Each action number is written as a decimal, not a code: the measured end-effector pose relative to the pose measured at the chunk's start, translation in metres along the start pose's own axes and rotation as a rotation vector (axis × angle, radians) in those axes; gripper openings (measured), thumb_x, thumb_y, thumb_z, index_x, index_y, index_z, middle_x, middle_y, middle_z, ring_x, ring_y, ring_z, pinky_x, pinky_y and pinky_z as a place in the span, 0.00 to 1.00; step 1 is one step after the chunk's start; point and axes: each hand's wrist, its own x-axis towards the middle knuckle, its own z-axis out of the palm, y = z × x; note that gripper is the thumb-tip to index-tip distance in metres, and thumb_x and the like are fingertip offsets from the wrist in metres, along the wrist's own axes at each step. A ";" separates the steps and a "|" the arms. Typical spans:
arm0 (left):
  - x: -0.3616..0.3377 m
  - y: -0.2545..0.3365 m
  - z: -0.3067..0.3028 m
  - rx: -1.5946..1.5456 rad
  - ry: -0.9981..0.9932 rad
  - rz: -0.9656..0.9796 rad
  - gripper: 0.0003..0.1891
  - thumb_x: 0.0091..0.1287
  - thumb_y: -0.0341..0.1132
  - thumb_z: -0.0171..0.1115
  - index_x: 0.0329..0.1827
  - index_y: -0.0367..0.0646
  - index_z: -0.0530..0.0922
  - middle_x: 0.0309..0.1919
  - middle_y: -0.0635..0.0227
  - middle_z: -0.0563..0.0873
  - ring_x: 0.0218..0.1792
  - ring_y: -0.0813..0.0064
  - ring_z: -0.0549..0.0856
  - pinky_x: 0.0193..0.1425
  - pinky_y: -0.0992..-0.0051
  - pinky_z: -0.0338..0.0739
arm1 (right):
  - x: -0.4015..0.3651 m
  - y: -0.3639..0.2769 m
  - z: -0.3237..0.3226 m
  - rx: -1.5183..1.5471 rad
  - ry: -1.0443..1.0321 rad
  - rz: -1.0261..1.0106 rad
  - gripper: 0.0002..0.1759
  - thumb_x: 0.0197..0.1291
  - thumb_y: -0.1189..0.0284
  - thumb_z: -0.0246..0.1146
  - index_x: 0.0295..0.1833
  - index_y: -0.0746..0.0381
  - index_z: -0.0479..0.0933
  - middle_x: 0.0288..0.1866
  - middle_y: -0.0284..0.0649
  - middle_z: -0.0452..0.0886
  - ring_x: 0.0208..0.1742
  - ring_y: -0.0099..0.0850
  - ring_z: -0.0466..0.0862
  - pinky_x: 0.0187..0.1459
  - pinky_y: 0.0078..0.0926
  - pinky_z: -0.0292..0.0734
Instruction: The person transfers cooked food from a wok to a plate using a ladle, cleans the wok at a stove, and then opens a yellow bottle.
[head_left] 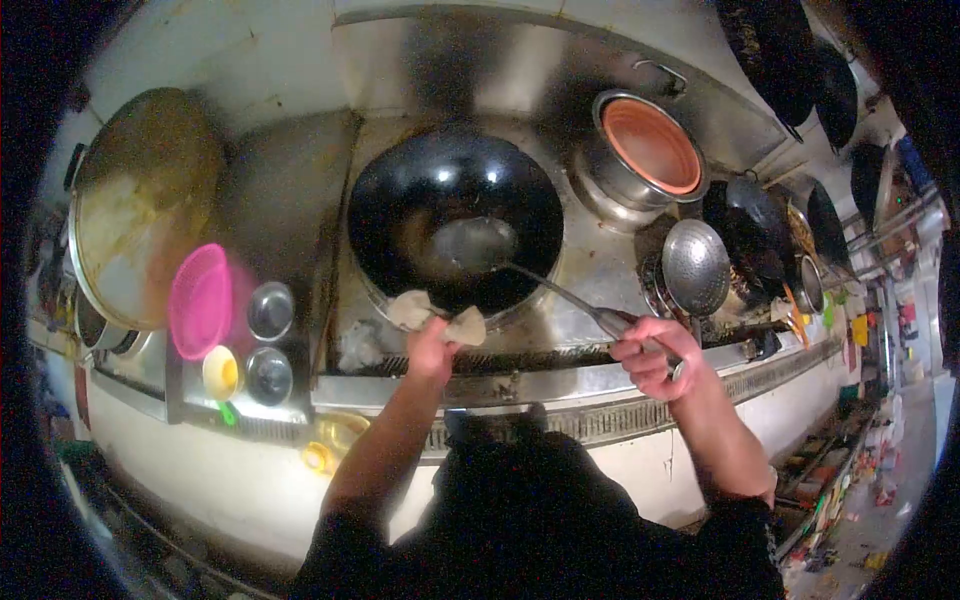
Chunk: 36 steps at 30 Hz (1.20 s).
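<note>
A big black wok [400, 200] sits on the stove in front of me. My left hand [430, 350] is closed around a folded beige cloth [466, 327] at the wok's near rim. In my right hand [658, 358] is the handle of a long metal ladle [560, 290]. The ladle reaches left over the rim, and its blurred head lies inside the wok. Some brownish, shiny patches show around it, but I cannot make out what they are.
A perforated strainer [696, 268] and a steel pot [612, 208] holding an orange basin [652, 146] stand right. On the left are a pink basket [200, 302], small metal bowls [270, 311], a yellow-white cup [222, 374] and a large round lid [150, 210]. A yellow-capped bottle [338, 440] stands below.
</note>
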 end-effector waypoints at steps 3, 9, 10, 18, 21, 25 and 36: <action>-0.011 0.005 0.018 0.014 0.036 0.042 0.15 0.63 0.30 0.55 0.52 0.39 0.70 0.43 0.63 0.80 0.45 0.61 0.83 0.46 0.58 0.84 | -0.018 0.012 0.011 -0.808 0.390 -0.308 0.33 0.57 0.72 0.57 0.70 0.58 0.59 0.20 0.41 0.75 0.13 0.26 0.72 0.16 0.24 0.70; 0.013 -0.023 -0.016 0.111 0.036 0.020 0.12 0.64 0.31 0.52 0.51 0.41 0.70 0.39 0.66 0.79 0.42 0.66 0.83 0.42 0.63 0.83 | -0.069 0.002 -0.069 -2.430 0.996 -0.659 0.43 0.55 0.72 0.58 0.75 0.53 0.47 0.39 0.62 0.81 0.32 0.57 0.81 0.38 0.52 0.77; 0.015 -0.025 -0.018 0.111 0.036 0.014 0.12 0.64 0.31 0.52 0.51 0.41 0.70 0.39 0.66 0.79 0.42 0.66 0.83 0.42 0.63 0.83 | -0.077 -0.001 -0.083 -2.385 1.112 -0.751 0.44 0.54 0.73 0.58 0.76 0.53 0.45 0.41 0.63 0.80 0.36 0.61 0.80 0.41 0.55 0.76; 0.012 -0.046 0.002 0.009 0.058 -0.146 0.19 0.68 0.42 0.54 0.55 0.39 0.68 0.44 0.57 0.81 0.40 0.59 0.85 0.44 0.57 0.82 | -0.114 -0.023 -0.246 -1.212 0.989 -0.773 0.40 0.51 0.82 0.57 0.72 0.62 0.54 0.23 0.39 0.76 0.16 0.29 0.76 0.18 0.27 0.73; -0.037 -0.023 0.061 0.267 0.294 -0.238 0.23 0.66 0.52 0.57 0.52 0.40 0.73 0.39 0.58 0.83 0.35 0.62 0.85 0.39 0.66 0.82 | -0.113 -0.028 -0.294 -0.823 0.700 -0.821 0.36 0.57 0.77 0.60 0.72 0.61 0.56 0.23 0.36 0.74 0.14 0.25 0.74 0.14 0.22 0.69; -0.098 -0.074 -0.042 0.672 0.657 0.260 0.19 0.68 0.48 0.57 0.48 0.40 0.77 0.30 0.62 0.83 0.30 0.66 0.84 0.34 0.71 0.80 | -0.119 -0.053 -0.372 -0.980 0.919 -0.618 0.35 0.59 0.72 0.61 0.71 0.60 0.58 0.25 0.41 0.77 0.20 0.34 0.78 0.21 0.31 0.74; -0.053 -0.288 -0.138 2.238 -0.190 -0.356 0.42 0.68 0.59 0.42 0.73 0.32 0.49 0.73 0.47 0.53 0.75 0.52 0.49 0.77 0.58 0.39 | -0.087 -0.019 -0.425 -2.211 1.437 -1.032 0.32 0.50 0.73 0.63 0.64 0.65 0.66 0.54 0.55 0.71 0.54 0.54 0.72 0.55 0.44 0.71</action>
